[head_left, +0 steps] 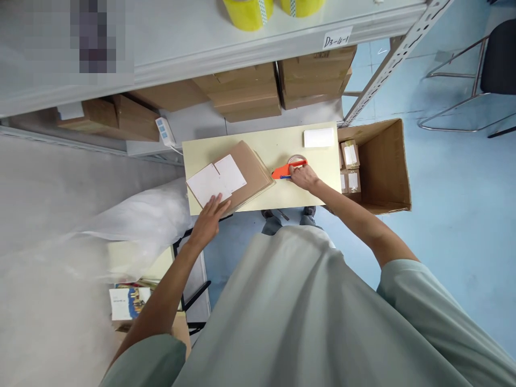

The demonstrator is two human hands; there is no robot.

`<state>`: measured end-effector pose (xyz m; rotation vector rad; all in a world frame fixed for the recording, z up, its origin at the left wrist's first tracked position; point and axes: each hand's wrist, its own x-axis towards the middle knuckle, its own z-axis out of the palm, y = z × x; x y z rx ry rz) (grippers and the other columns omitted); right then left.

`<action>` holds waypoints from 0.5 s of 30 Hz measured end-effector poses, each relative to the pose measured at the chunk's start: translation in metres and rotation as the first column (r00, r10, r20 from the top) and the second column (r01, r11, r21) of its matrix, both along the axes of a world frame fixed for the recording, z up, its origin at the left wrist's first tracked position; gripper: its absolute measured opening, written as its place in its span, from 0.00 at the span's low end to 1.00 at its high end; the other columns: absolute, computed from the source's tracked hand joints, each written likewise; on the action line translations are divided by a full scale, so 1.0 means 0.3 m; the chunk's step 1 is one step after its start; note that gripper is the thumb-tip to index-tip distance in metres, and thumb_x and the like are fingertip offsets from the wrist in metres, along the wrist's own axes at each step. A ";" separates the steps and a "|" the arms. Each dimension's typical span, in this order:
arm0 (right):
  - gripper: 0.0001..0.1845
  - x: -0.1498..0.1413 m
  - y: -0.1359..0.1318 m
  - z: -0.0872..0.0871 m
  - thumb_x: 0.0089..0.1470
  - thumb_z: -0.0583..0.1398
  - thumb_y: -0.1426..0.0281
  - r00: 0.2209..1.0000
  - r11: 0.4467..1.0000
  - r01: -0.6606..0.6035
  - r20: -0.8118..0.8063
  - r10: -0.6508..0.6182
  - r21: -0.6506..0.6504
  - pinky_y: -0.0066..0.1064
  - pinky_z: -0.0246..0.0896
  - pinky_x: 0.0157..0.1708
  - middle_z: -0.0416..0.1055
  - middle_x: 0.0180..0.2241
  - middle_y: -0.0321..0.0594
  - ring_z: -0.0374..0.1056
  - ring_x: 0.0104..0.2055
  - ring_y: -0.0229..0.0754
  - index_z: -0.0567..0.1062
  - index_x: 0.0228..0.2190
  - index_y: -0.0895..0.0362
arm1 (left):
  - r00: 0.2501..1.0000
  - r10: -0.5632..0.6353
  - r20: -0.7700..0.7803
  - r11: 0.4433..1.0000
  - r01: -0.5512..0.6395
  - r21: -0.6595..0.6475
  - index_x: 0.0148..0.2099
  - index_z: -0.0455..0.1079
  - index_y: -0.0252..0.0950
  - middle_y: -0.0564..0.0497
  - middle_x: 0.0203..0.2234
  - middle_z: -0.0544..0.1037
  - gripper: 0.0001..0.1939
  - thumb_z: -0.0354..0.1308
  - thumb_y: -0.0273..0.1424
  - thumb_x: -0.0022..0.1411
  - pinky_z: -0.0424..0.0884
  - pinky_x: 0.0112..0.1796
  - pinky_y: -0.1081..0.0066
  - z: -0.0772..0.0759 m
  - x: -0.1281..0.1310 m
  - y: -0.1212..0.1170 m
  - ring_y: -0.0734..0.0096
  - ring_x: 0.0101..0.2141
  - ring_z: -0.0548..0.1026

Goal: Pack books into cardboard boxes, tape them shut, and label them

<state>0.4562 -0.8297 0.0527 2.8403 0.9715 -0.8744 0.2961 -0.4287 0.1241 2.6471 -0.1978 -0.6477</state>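
My left hand (208,216) lies with fingers stretched out on the near edge of a stack of flat brown cardboard (252,172) and touches the white card (217,180) on top. That white piece has slits and looks like an unfolded flat box. My right hand (305,177) is closed around an orange tape dispenser (280,172), a roll of clear tape showing behind the fingers. Part of the dispenser's handle is hidden under the hand. All of this rests on a narrow cream table (260,145).
A small white stack (318,138) lies at the table's back right. An open cardboard box (385,177) holding small taped boxes stands to the right. Shelving (282,35) runs along the back, with large cartons (245,91) below. White plastic wrap (149,215) bulges at left.
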 end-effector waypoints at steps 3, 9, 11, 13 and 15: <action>0.32 -0.014 0.038 0.009 0.81 0.47 0.64 0.996 0.997 0.075 -0.058 -0.074 0.016 0.50 0.70 0.54 0.81 0.53 0.80 0.81 0.57 0.68 0.66 0.67 0.81 | 0.990 0.051 0.129 0.998 -0.057 0.038 0.68 0.74 0.35 0.35 0.76 0.67 0.30 0.54 0.43 0.71 0.56 0.78 0.44 -0.009 0.044 -0.048 0.40 0.78 0.61; 0.35 -0.026 0.069 0.054 0.81 0.46 0.61 0.987 0.988 0.150 -0.063 -0.149 0.018 0.53 0.70 0.55 0.79 0.55 0.80 0.80 0.57 0.71 0.65 0.67 0.82 | 0.912 0.218 0.347 0.976 -0.212 -0.056 0.77 0.65 0.32 0.27 0.79 0.60 0.38 0.56 0.52 0.78 0.53 0.77 0.36 -0.092 0.300 -0.390 0.35 0.81 0.51; 0.36 -0.028 0.058 0.071 0.81 0.45 0.59 0.985 0.985 0.168 -0.051 -0.166 0.032 0.53 0.69 0.57 0.79 0.56 0.81 0.80 0.58 0.71 0.63 0.68 0.82 | 0.915 0.209 0.345 0.978 -0.190 -0.089 0.81 0.62 0.33 0.31 0.83 0.50 0.39 0.56 0.50 0.78 0.47 0.78 0.35 -0.127 0.378 -0.499 0.34 0.83 0.42; 0.37 -0.027 0.032 0.084 0.82 0.44 0.58 0.980 0.980 0.198 -0.040 -0.197 0.035 0.53 0.68 0.57 0.79 0.55 0.81 0.80 0.57 0.70 0.62 0.68 0.82 | 0.922 0.208 0.327 0.977 -0.183 -0.106 0.81 0.64 0.36 0.36 0.85 0.47 0.36 0.57 0.45 0.78 0.42 0.79 0.34 -0.157 0.422 -0.566 0.35 0.84 0.39; 0.38 -0.025 -0.003 0.094 0.82 0.44 0.56 0.973 0.974 0.227 -0.034 -0.227 0.023 0.52 0.68 0.57 0.81 0.53 0.79 0.81 0.56 0.70 0.62 0.68 0.81 | 0.926 0.210 0.314 0.977 -0.184 -0.112 0.80 0.66 0.36 0.39 0.85 0.46 0.34 0.58 0.40 0.77 0.40 0.79 0.33 -0.178 0.434 -0.591 0.37 0.84 0.39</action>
